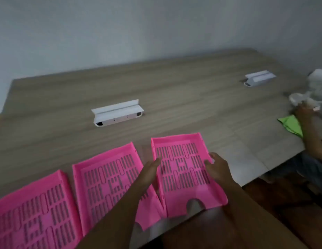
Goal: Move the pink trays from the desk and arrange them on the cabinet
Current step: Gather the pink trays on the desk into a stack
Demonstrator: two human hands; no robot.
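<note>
Three pink trays lie in a row at the near edge of the wooden surface (174, 90). Both hands flank the right tray (181, 169): the left hand (149, 172) flat and unclenched at its left wall, the right hand (216, 168) grasping its right wall (fingers over the rim).

The desk (174, 83) filling the middle of the frame looks like wood-grain laminate, matt, with fine streaks running across it. Three trays along the lower edge, left (31, 212), middle (106, 180) and right (183, 169), look like moulded pink plastic with slotted floors and a dull sheen (blur hides finer texture). Two white brackets (118, 113) (259, 78) look like smooth plastic. At right, a green cloth (291, 125) appears soft and matt.
</note>
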